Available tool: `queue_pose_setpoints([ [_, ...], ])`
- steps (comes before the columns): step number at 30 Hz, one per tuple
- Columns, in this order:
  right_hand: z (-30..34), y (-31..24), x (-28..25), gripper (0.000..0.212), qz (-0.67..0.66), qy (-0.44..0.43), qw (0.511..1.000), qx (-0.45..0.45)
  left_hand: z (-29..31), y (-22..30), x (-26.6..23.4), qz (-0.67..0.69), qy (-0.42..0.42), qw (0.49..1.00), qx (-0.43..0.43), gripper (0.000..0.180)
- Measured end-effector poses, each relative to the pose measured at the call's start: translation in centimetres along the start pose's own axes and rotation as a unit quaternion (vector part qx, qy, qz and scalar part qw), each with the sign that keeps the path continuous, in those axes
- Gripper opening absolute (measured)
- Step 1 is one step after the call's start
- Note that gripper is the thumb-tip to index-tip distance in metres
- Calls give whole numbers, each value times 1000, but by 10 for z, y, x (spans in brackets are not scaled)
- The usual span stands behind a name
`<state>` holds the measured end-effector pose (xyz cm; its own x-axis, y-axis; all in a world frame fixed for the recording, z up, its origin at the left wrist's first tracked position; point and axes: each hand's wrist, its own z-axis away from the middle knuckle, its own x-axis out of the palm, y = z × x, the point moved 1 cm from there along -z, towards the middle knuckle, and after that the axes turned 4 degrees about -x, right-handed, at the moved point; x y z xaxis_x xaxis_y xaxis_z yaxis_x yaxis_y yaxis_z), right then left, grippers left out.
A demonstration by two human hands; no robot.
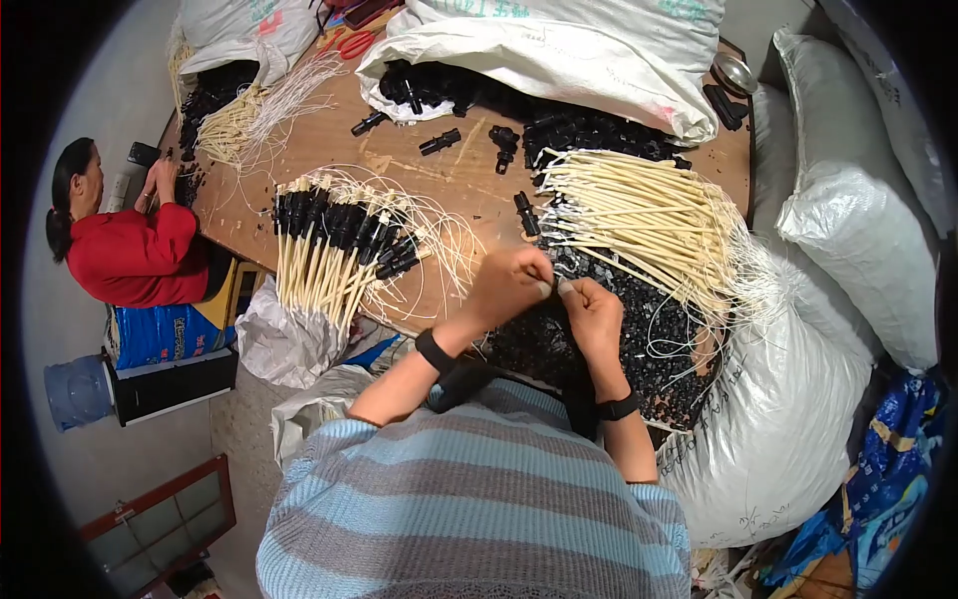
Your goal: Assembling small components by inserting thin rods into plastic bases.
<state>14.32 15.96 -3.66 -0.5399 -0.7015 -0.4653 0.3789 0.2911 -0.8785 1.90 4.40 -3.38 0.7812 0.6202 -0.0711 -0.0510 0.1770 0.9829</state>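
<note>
Over the near edge of the table, my left hand [509, 290] and my right hand [595, 317] meet, fingertips almost touching. Both pinch with thumb and forefinger. Whatever lies between the fingertips is too small to make out. Beneath and beside them spreads a heap of small black pieces [649, 344]. Just beyond my right hand lies a thick bundle of cream rods [639, 215] with thin white cords trailing off the right end. Left of my left hand is a row of similar rods topped with black fittings [334, 225], their white cords looping toward me.
A white woven sack [559, 55] spills black plastic fittings [439, 142] at the far side. Red-handled scissors [355, 44] lie farther left. A co-worker in a red top [130, 255] handles something at the left end. Full white sacks [778, 419] crowd the right edge.
</note>
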Motion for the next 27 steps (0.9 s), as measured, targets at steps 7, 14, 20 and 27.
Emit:
queue_pose_setpoints([
  [7, 3, -11, -4, 7, -338, -74, 934, 84, 5, 23, 16, -154, 97, 968, 171, 26],
  [14, 7, -18, -1, 6, -124, 1, 992, -36, 4, 11, 8, -127, 54, 987, 78, 23],
  [20, 8, -16, -2, 8, -322, -23, 946, 6, 1, 16, -2, -229, 86, 941, 233, 34],
  [27, 10, -26, -27, 18, -406, -58, 910, 57, 6, 17, -1, -219, -51, 956, 188, 42],
])
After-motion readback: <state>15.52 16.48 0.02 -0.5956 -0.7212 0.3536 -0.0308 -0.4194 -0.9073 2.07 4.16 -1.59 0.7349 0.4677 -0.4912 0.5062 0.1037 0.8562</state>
